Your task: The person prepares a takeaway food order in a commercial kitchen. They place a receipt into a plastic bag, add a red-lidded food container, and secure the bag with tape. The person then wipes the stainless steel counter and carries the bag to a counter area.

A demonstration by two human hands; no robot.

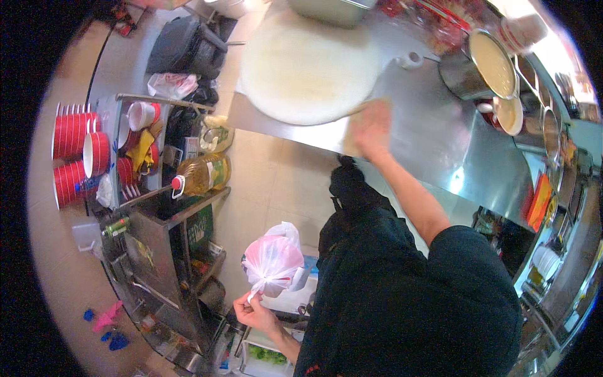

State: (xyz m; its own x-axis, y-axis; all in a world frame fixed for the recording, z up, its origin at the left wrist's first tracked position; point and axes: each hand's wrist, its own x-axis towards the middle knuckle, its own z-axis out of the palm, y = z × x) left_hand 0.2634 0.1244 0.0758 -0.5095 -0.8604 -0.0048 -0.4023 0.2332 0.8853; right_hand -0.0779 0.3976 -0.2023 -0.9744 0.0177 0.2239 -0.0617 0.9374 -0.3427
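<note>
My left hand [256,312] pinches the twisted neck of a translucent white plastic bag [273,259]. Something pink and round shows through the bag, which is off to the left of my black clothing. My right hand [373,126] is stretched forward over the near edge of a stainless steel worktable [424,136]. Under its palm and fingers is a beige cloth [350,137], blurred and pressed against the steel. Just beyond the cloth lies a large round white board [306,70], its near rim overhanging the bare metal.
On the table's right stand a steel pot of beige liquid [492,63] and a bowl of similar liquid [510,115]. At left, a metal shelf [165,198] carries a large oil bottle [202,175] and red-striped paper tubs [96,154]. A metal container [334,12] sits at the far end.
</note>
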